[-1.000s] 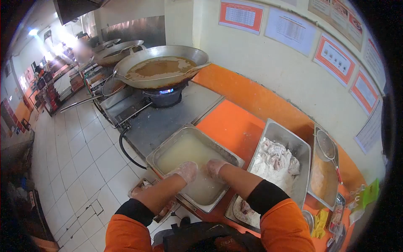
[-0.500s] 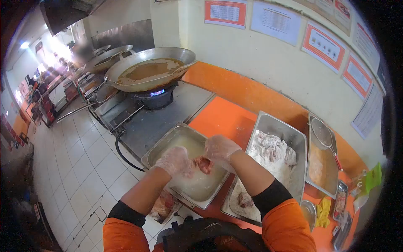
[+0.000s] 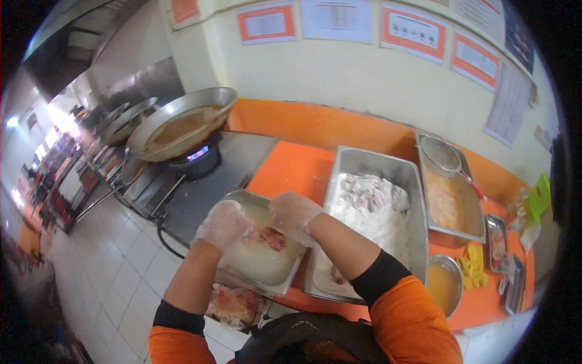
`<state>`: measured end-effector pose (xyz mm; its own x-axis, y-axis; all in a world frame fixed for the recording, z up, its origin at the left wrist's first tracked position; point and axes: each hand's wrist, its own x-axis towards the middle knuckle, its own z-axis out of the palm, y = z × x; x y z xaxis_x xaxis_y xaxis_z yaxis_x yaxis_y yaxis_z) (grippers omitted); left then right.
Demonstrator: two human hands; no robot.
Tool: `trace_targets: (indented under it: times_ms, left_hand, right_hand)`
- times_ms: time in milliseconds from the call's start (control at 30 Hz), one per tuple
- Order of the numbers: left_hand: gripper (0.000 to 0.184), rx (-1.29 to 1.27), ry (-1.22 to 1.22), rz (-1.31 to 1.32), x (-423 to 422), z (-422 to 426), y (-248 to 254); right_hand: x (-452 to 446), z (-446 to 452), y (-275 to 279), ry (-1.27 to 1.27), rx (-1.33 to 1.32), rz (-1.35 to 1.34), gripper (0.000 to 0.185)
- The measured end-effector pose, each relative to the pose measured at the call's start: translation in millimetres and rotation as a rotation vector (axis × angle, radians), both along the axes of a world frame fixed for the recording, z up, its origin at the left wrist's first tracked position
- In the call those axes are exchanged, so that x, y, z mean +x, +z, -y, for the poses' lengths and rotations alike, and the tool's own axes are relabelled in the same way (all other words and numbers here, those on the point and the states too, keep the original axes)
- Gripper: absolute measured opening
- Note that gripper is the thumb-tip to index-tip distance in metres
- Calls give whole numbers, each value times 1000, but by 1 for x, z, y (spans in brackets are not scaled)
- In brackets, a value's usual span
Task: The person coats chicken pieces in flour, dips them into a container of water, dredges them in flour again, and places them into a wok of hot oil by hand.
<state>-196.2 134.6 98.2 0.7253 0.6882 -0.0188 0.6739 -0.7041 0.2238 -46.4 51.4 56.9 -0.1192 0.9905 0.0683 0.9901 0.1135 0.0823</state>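
A piece of raw reddish meat (image 3: 273,239) hangs between my hands over a metal pan (image 3: 290,281) of cloudy whitish liquid. My left hand (image 3: 223,225), in a clear plastic glove, is closed on the meat's left side. At its upper right, my right hand (image 3: 294,212), gloved the same way, has its fingers closed on the meat's edge; the fingertips are partly hidden. Right of the pan stands a deep metal tray (image 3: 418,209) of white flour, with floured meat pieces (image 3: 370,193) toward its back. My right forearm reaches across the tray's front left.
At back left, a large wok (image 3: 209,103) of brown oil sits over a lit burner (image 3: 199,155). A strainer (image 3: 441,155) rests on another tray (image 3: 467,225). A bowl of yellow liquid (image 3: 445,288) and yellow cloth (image 3: 473,267) lie right. Below the pan is a container of raw meat (image 3: 235,305).
My view has turned right, so the scene shifts left and the bowl of yellow liquid shows more fully. Both hands stay over the pan, with the meat stretched a little wider between them.
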Motion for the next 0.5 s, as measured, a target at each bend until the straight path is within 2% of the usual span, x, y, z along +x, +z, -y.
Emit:
trace_targets:
  times_ms: [67, 167, 200, 267, 333, 367, 400, 433, 500]
  left_hand:
    - [23, 91, -140, 59, 6, 2, -1]
    - [17, 28, -297, 202, 18, 40, 39]
    - [16, 97, -418, 219, 27, 43, 38]
    - [16, 184, -654, 266, 43, 47, 34]
    - [17, 162, -896, 321, 62, 58, 24]
    - [18, 125, -1016, 351, 74, 65, 17]
    - [19, 16, -949, 263, 84, 76, 10]
    - [21, -89, -878, 174, 94, 90, 2]
    - [24, -213, -758, 17, 117, 112, -21]
  right_hand:
    - [18, 20, 12, -13, 77, -55, 15]
    - [42, 60, 47, -182, 211, -309, 17]
    - [46, 75, 60, -261, 266, -417, 17]
    - [54, 115, 78, -188, 285, -240, 17]
    - [63, 141, 79, -299, 201, -243, 18]
    - [65, 151, 76, -449, 112, -337, 19]
    - [66, 161, 72, -598, 26, -432, 19]
    - [67, 175, 70, -489, -42, -284, 20]
    - [89, 193, 21, -411, -139, -320, 20]
